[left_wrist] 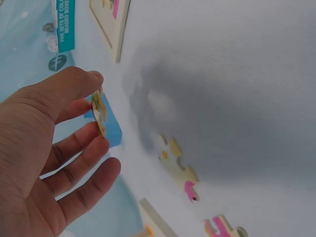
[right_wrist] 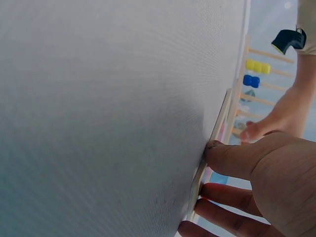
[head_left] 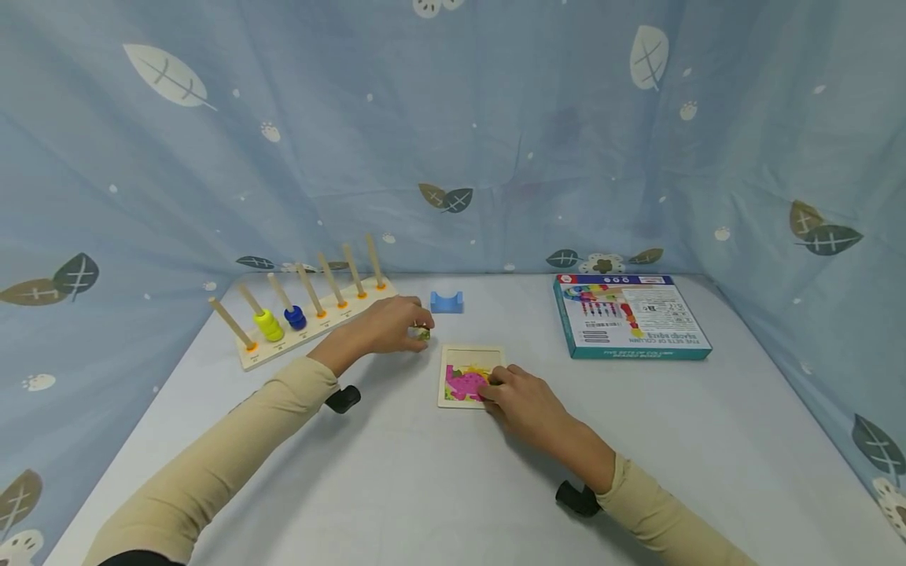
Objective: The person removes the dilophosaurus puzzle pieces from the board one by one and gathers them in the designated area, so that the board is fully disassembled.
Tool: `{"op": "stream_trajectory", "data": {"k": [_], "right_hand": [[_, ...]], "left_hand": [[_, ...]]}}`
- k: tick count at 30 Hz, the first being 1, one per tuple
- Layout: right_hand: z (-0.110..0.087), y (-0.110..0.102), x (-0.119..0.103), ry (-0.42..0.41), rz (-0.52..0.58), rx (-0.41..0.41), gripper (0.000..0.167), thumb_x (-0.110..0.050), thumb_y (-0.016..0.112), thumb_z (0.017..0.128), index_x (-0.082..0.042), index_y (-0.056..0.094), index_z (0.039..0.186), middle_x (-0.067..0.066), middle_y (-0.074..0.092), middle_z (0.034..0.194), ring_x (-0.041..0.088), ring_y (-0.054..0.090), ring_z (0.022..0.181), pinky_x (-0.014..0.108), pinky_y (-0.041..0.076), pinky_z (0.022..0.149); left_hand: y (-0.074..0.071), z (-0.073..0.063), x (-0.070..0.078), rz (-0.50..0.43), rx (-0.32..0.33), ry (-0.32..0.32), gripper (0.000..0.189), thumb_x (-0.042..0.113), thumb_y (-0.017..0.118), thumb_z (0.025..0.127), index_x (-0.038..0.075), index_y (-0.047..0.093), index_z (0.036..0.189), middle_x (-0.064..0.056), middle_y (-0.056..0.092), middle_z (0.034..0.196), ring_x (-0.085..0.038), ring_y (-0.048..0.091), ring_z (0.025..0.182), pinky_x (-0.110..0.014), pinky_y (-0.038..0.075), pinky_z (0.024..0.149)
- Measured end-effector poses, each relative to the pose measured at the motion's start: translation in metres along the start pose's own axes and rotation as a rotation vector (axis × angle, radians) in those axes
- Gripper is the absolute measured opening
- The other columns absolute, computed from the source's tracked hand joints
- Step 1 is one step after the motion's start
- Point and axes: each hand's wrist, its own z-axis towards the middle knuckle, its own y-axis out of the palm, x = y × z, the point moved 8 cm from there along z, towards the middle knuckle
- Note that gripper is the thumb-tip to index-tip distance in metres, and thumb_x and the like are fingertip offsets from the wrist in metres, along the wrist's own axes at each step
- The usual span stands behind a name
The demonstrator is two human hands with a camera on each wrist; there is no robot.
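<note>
Head view. Tray on the bench; pink dinosaur picture filled in on its near part, far part bare. Left hand beyond and left of the tray, pinching a small piece clear of it. Right hand at the tray's right edge, thumb and bent fingers holding it. Step in hand, judged: puzzle part-built, a further piece picked up while the right hand steadies the tray. Next move seems to call for carrying the piece over the tray's bare part, laying it flat and matching its outline. Blue stand beyond the tray; rack to its left, with yellow beads and blue beads. Box right of the tray; its side reads "FIVE SETS OF COLUMN BEADED BOXES". Smaller print not legible.

Left wrist view. Piece on edge between thumb and fingertips, other fingers apart; its picture side hard to read. Loose pieces lie on the bench, well apart from the tray. Box lettering partly cut off: "FIVE SETS OF COLU".

Right wrist view. Tray nearly edge-on; thumb against its rim, fingers along it. Grip firmness: cannot tell.
</note>
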Motion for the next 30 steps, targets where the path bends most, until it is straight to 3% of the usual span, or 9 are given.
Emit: {"op": "stream_trajectory", "data": {"k": [15,25,30], "right_hand": [[-0.001,-0.001,-0.001,-0.004,0.001,0.009,0.029,-0.018,0.083,0.083,-0.012,0.078,0.111,0.006,0.067,0.102,0.02,0.059,0.09,0.03,0.054,0.077],[-0.001,0.002,-0.003,-0.006,0.001,-0.002,0.029,-0.019,0.084,0.082,-0.013,0.078,0.11,0.006,0.067,0.102,0.019,0.06,0.089,0.029,0.055,0.076],[-0.002,0.001,-0.002,-0.004,-0.005,0.013,0.029,-0.02,0.084,0.082,-0.012,0.078,0.11,0.006,0.067,0.101,0.019,0.06,0.088,0.028,0.055,0.075]], "left_hand": [[0.012,0.0,-0.008,0.066,0.042,0.02,0.027,0.028,0.082,0.082,0.016,0.076,0.105,0.003,0.068,0.099,-0.013,0.063,0.089,-0.036,0.051,0.079],[0.021,-0.005,-0.014,0.043,-0.009,-0.013,0.028,0.031,0.082,0.083,0.017,0.075,0.107,0.005,0.066,0.1,-0.01,0.059,0.088,-0.034,0.049,0.077],[0.019,-0.003,-0.012,0.059,-0.011,0.012,0.028,0.032,0.082,0.084,0.017,0.075,0.106,0.005,0.067,0.099,-0.011,0.059,0.088,-0.034,0.049,0.077]]}}
